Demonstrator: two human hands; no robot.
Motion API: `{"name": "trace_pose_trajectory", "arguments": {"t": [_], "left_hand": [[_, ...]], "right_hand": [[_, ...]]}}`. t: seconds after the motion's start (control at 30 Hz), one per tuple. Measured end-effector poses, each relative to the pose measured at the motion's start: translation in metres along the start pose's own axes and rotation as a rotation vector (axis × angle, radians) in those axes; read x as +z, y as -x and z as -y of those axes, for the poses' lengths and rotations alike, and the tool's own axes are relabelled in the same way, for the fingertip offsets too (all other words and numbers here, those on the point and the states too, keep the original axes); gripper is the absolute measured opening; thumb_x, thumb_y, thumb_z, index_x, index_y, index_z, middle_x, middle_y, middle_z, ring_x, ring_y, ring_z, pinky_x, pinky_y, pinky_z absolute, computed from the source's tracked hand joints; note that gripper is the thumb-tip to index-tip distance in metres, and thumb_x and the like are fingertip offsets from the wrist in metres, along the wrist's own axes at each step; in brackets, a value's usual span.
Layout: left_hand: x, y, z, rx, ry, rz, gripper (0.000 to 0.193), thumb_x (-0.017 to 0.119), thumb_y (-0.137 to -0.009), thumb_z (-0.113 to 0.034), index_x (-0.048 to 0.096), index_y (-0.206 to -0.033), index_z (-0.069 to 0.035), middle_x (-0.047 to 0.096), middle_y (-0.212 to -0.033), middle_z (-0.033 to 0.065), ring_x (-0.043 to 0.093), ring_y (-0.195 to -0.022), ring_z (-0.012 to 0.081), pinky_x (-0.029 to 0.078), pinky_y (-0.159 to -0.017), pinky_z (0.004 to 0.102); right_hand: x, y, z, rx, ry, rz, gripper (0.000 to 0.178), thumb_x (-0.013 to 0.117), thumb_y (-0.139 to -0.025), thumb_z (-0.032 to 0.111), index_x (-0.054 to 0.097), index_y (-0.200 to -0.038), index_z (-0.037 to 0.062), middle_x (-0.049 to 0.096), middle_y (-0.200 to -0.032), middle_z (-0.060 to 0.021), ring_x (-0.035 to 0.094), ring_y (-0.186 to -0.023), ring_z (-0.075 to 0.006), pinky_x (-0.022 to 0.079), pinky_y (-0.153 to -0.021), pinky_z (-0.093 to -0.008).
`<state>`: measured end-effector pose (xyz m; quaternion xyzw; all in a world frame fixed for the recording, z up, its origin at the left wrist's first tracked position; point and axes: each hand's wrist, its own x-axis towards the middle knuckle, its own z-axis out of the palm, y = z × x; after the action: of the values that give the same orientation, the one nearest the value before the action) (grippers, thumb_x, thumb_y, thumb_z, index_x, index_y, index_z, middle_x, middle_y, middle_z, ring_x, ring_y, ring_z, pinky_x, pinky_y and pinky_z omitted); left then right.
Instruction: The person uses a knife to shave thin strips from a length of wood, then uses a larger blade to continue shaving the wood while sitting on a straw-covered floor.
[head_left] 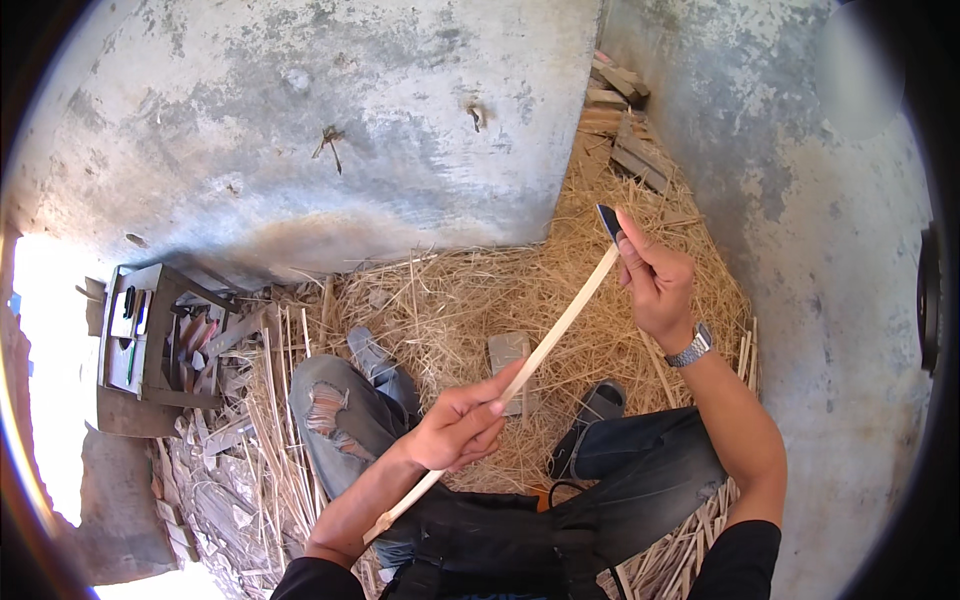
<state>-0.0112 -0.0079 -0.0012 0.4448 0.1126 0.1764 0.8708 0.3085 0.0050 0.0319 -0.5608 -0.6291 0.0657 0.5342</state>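
Observation:
A long pale strip, apparently split bamboo (568, 318), slants from beside my left forearm up toward the right. Around its middle, my left hand (461, 420) is closed, thumb on top. My right hand (655, 275) is raised at the strip's upper end, its fingers pinching a short dark blade-like piece (607, 220). That piece meets the strip's tip; whether the fingers also hold the tip is hidden. The lower end of the strip, with a knot-like bump, lies over my left forearm's edge. A metal watch sits on my right wrist.
Straw-like shavings (430, 310) cover the floor between my bent legs. A flat block (508, 352) lies among them. A small wooden stand (150, 335) with tools is at left. Long thin strips (283, 400) lean nearby. Walls (380, 130) rise ahead and right; planks (640, 155) fill the far corner.

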Motion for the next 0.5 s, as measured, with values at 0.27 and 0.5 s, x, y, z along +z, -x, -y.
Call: {"name": "trace_pose_trajectory", "arguments": {"t": [0.27, 0.5], "left_hand": [[-0.001, -0.014, -0.004, -0.014, 0.146, -0.106, 0.050, 0.033, -0.112, -0.015, 0.024, -0.161, -0.011, 0.030, -0.053, -0.0033, 0.025, -0.037, 0.0062, 0.028, -0.037, 0.0214], [0.007, -0.009, -0.019, 0.002, 0.150, -0.091, 0.051, 0.034, -0.112, -0.017, 0.023, -0.162, -0.013, 0.030, -0.053, -0.0027, 0.025, -0.037, 0.0071, 0.029, -0.038, 0.0217]], "right_hand": [[0.055, 0.044, 0.050, -0.296, -0.114, 0.338, 0.051, 0.059, -0.085, -0.002, 0.069, -0.132, 0.0159, 0.076, -0.104, -0.0090, 0.069, -0.061, -0.0170, 0.056, -0.055, -0.0290], [0.037, 0.016, 0.046, -0.211, 0.019, 0.164, 0.046, 0.056, -0.090, -0.001, 0.065, -0.135, 0.0089, 0.075, -0.093, -0.0100, 0.067, -0.062, -0.0153, 0.051, -0.052, -0.0276]]}}
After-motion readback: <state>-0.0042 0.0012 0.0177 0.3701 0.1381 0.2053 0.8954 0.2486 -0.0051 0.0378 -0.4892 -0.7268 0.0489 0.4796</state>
